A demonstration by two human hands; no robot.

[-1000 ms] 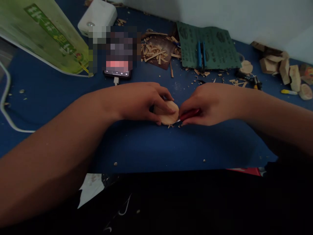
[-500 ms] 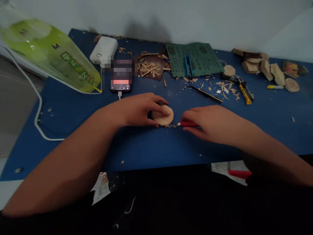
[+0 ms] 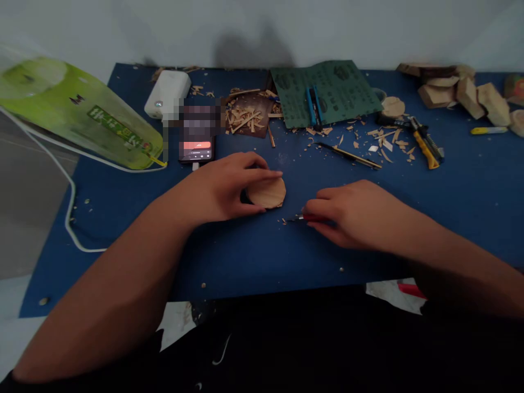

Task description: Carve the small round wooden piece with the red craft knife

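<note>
Wooden disc (image 3: 266,192) rests under the gripping left hand (image 3: 219,188); right hand (image 3: 352,214), clenched on a red-handled knife (image 3: 311,218), has drawn back from it.

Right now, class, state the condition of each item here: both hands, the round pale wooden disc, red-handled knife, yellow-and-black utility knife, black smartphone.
Left hand, fingers over the disc
Right hand, gripping the knife handle
Round wooden disc, lying flat on the mat
Red-handled knife, blade near the disc, not touching
Yellow-and-black utility knife, lying on the mat
Black smartphone, screen lit, cable plugged in
</note>
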